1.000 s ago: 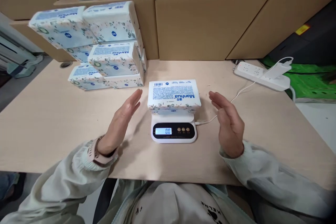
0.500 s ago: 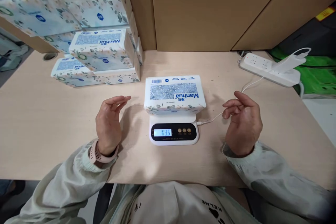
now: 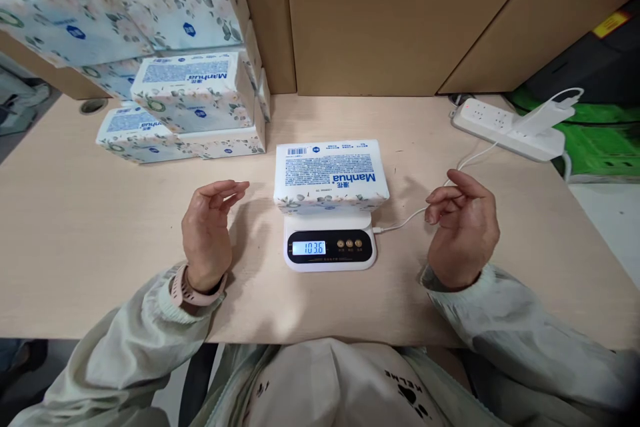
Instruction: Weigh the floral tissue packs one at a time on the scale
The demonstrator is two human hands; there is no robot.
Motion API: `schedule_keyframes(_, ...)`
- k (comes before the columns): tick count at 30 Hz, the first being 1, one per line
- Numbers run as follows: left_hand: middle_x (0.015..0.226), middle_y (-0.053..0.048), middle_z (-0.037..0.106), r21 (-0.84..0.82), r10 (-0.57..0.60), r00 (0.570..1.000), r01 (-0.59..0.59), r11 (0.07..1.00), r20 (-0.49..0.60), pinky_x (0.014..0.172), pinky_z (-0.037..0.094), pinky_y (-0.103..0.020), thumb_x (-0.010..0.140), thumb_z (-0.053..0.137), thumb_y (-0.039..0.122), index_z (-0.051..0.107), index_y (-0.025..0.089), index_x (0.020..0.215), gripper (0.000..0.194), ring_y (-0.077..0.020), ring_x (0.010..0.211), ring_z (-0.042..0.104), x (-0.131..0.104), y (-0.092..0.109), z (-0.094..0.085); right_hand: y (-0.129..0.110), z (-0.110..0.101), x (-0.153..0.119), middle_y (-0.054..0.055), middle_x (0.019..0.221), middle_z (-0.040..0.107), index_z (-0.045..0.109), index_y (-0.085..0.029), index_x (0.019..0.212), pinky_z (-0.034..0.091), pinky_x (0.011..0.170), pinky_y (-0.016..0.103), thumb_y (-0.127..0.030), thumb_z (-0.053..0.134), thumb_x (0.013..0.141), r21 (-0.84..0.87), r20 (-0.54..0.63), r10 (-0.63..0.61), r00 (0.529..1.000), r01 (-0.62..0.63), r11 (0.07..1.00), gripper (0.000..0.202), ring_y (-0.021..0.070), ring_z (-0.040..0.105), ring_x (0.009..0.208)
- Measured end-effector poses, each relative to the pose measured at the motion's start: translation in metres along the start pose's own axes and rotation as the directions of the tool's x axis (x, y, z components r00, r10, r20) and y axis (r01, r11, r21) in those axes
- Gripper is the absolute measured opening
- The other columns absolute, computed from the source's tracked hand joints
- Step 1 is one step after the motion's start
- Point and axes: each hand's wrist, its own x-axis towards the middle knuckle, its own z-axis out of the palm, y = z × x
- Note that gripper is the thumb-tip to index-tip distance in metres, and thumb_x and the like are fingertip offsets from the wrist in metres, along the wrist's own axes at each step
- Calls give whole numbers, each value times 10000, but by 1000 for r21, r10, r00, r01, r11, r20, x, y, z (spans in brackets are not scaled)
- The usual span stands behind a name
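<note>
A pack of tissues [image 3: 331,173] with blue print lies on the white digital kitchen scale [image 3: 330,260], which reads 103.6 on its lit display. To the left of the pack, my left hand [image 3: 207,233] is held above the table, open with the fingers extended, and touches nothing. My right hand [image 3: 463,230] is off to the right, open with its fingers loosely bent and nothing in it. A white cable [image 3: 400,223] runs from the scale's right side and passes behind my right fingers.
Several tissue packs [image 3: 193,90] are stacked at the back left. A white power strip [image 3: 507,127] with a plug-in charger sits at the back right, beside a green item [image 3: 595,147]. Cardboard [image 3: 367,20] stands along the table's [image 3: 100,233] back edge.
The view has shifted slightly. Both hands stay apart from the pack, and the scale's reading is the same.
</note>
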Motion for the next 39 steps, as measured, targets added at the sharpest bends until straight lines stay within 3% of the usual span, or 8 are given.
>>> schedule_keyframes(17, 1094, -95, 801, -20, 5, 998, -4, 1000, 56, 1023, 617, -414, 1027, 611, 520, 794, 217, 1040, 354, -268, 1107, 789, -2, -1, 1, -6, -1, -4, 47, 870, 683, 792, -350, 1203, 404, 647, 400, -523, 561, 1061, -98, 64, 43, 997, -37, 995, 321, 196, 489, 613)
schedule_keyframes(22, 1262, -92, 809, -10, 36, 978, -35, 999, 206, 1161, 582, -465, 1079, 616, 507, 842, 233, 1161, 364, -283, 1276, 748, -7, 0, 1, -9, 0, -4, 70, 1016, 760, 775, -302, 1269, 570, 829, 475, -544, 530, 1077, -111, 159, 87, 983, -69, 991, 393, 234, 687, 827)
schedule_keyframes(24, 1472, -90, 738, 7, -17, 941, 15, 1000, 338, 1280, 500, -519, 1099, 614, 514, 809, 252, 1329, 400, -299, 1463, 644, -8, 4, 5, -14, 2, -3, 93, 1243, 789, 734, -307, 1382, 577, 1063, 563, -575, 523, 1082, -132, 263, 148, 953, -117, 984, 454, 283, 745, 1120)
schedule_keyframes(26, 1660, -71, 594, 6, -79, 873, 86, 996, 481, 1363, 403, -565, 1104, 618, 525, 721, 286, 1500, 473, -311, 1605, 504, -9, 9, 11, -19, 4, -1, 83, 1532, 697, 643, -349, 1528, 452, 1280, 648, -626, 528, 1077, -207, 400, 228, 887, -155, 966, 542, 326, 630, 1457)
schedule_keyframes(30, 1785, -4, 422, -33, -81, 743, 137, 990, 664, 1428, 275, -598, 1120, 610, 479, 577, 372, 1647, 538, -316, 1700, 343, -9, 17, 26, -29, 13, 4, 14, 1787, 445, 287, -454, 1753, 278, 1386, 733, -682, 602, 1033, -326, 653, 285, 702, -79, 942, 818, 369, 332, 1706)
schedule_keyframes(35, 1696, 12, 555, -108, 153, 810, -111, 988, 567, 1388, 380, -594, 1098, 670, 409, 683, 393, 1547, 449, -332, 1649, 439, 20, 36, 27, -57, 64, 33, -2, 1876, 250, -4, -408, 1797, 211, 1424, 687, -673, 499, 1077, -209, 801, 15, 599, 256, 944, 917, 355, 223, 1747)
schedule_keyframes(37, 1655, 11, 597, -113, 318, 810, -302, 947, 493, 1372, 412, -582, 1065, 726, 470, 716, 392, 1505, 447, -342, 1631, 460, 55, 48, 17, -71, 103, 51, -6, 1888, 207, -35, -374, 1800, 189, 1452, 600, -717, 412, 1082, -134, 807, -102, 581, 349, 927, 913, 312, 217, 1755)
schedule_keyframes(39, 1608, 9, 634, -104, 452, 769, -458, 883, 451, 1381, 398, -573, 1018, 778, 569, 728, 388, 1479, 498, -350, 1607, 486, 100, 58, 1, -81, 149, 68, -45, 1898, 149, -36, -378, 1797, 167, 1465, 493, -729, 336, 1092, -95, 790, -165, 591, 383, 919, 871, 246, 170, 1771)
